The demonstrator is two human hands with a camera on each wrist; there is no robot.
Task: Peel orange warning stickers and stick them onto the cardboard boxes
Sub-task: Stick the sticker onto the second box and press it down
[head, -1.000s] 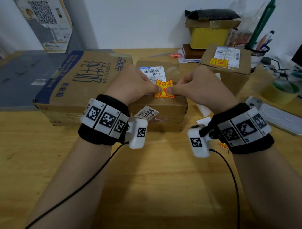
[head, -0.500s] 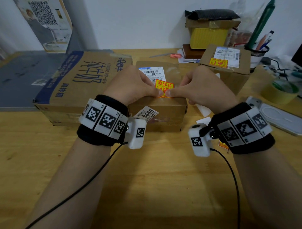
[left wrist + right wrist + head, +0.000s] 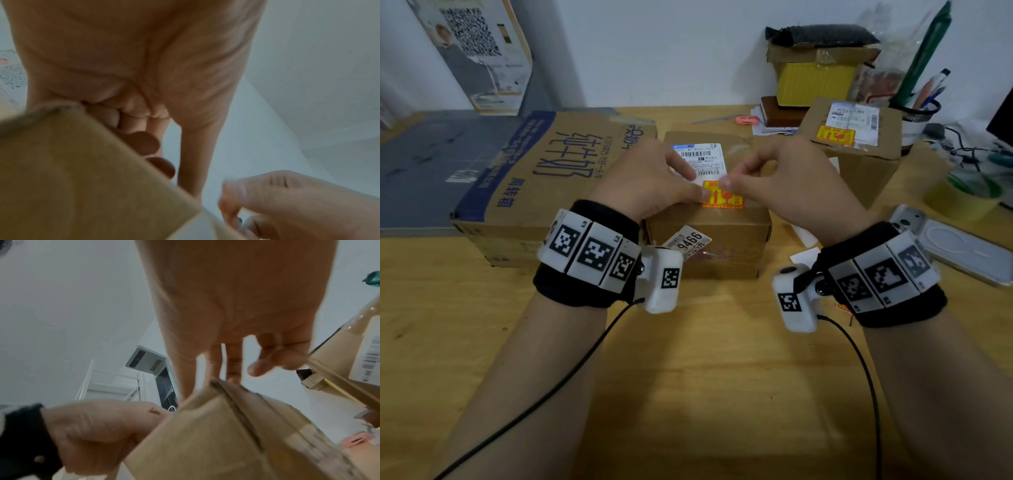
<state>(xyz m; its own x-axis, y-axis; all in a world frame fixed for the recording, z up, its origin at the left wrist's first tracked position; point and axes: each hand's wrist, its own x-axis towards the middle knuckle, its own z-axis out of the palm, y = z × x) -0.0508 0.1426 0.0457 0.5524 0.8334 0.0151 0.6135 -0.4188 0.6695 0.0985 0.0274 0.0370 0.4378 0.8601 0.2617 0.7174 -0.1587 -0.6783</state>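
Observation:
An orange warning sticker [image 3: 724, 198] lies flat on top of the middle cardboard box [image 3: 736, 240], near its front edge and just below a white shipping label [image 3: 702, 159]. My left hand [image 3: 697, 186] presses its thumb on the sticker's left edge. Its other fingers are curled under against the box top [image 3: 82, 178]. My right hand [image 3: 727, 181] hovers at the sticker's upper right corner with thumb and forefinger tips touching it, the other fingers loose. In the right wrist view those fingers [image 3: 232, 363] hang over the box edge [image 3: 205, 443].
A large printed carton [image 3: 544, 178] sits touching the box's left side. Another cardboard box [image 3: 866, 171] at the right rear bears an orange sticker [image 3: 835, 135]. White backing scraps [image 3: 804, 255], a phone [image 3: 955, 246], a tape roll [image 3: 969, 198] and a pen cup [image 3: 917, 113] lie to the right.
The sticker, held raised between both hands a second ago, has come down flat onto the box top. The right hand's fingers have loosened and lifted; the left thumb stays on the edge.

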